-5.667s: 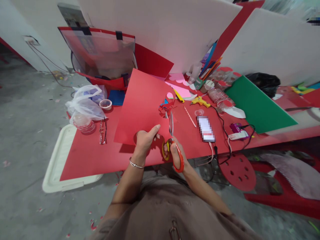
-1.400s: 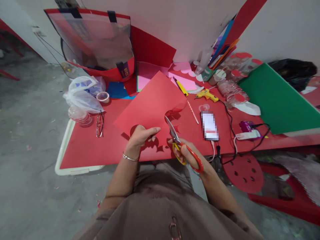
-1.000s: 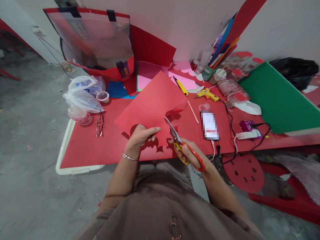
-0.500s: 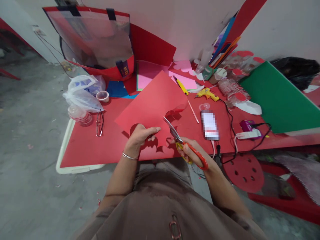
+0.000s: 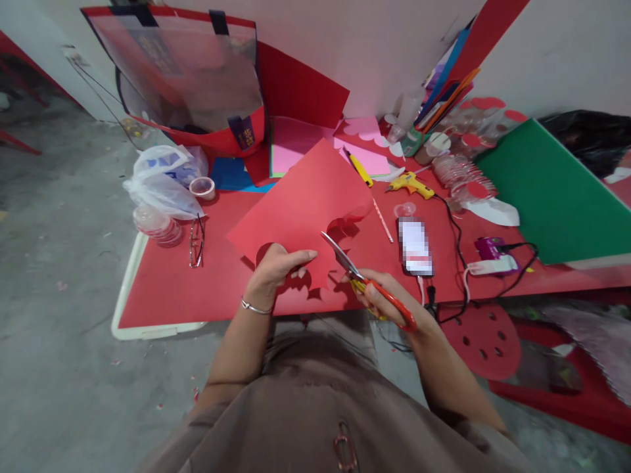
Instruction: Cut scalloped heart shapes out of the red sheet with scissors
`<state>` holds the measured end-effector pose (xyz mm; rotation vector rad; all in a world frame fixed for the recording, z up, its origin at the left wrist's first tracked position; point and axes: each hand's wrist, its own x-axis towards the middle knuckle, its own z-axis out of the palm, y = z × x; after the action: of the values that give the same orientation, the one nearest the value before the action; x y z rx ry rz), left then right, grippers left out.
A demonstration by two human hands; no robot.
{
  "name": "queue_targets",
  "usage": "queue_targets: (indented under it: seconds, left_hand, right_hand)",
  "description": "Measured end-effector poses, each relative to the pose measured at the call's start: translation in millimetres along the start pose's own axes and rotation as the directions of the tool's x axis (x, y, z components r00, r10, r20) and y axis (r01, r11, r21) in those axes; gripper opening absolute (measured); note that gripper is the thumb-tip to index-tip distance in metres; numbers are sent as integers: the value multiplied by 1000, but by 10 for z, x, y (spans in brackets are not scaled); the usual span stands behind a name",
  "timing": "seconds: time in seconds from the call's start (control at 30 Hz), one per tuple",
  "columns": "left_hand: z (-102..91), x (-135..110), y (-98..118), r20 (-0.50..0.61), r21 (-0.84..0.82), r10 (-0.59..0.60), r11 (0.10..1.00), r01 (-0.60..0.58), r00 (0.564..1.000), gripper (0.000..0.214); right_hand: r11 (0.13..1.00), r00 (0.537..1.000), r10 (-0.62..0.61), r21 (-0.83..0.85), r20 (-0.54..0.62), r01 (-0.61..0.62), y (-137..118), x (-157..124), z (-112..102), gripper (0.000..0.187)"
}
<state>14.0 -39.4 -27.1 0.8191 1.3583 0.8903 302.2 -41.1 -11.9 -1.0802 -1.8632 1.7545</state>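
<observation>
A red sheet of paper (image 5: 300, 203) is tilted above the red tabletop, its near and right edges cut in scalloped curves. My left hand (image 5: 280, 266) grips its near edge, thumb on top and fingers underneath. In my right hand (image 5: 382, 295) is a pair of scissors (image 5: 345, 259) with red and yellow handles. Their blades point up and left, with the upper blade lying over the paper near the cut edge. How far apart the blades are is hard to make out, since the lower one is partly hidden by the sheet.
Right of the paper lie a yellow utility knife (image 5: 359, 169), a striped stick (image 5: 382, 220), a yellow glue gun (image 5: 411, 185) and a phone (image 5: 415, 246) on a cable. Eyeglasses (image 5: 196, 243) and a plastic bag (image 5: 162, 180) are at left. A green board (image 5: 557, 197) leans at right.
My right hand and the scissors have shifted slightly right, and the handles look closer together. My left hand keeps its hold on the paper.
</observation>
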Motion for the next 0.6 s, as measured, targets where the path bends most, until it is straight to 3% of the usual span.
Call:
queue_targets:
  seconds: [0.6]
  left_hand:
    - [22,-60,88,9,-6,-52,999,52,999,58]
  right_hand:
    - [999,995,34,-14,95,-33,-150,-1,-163,67]
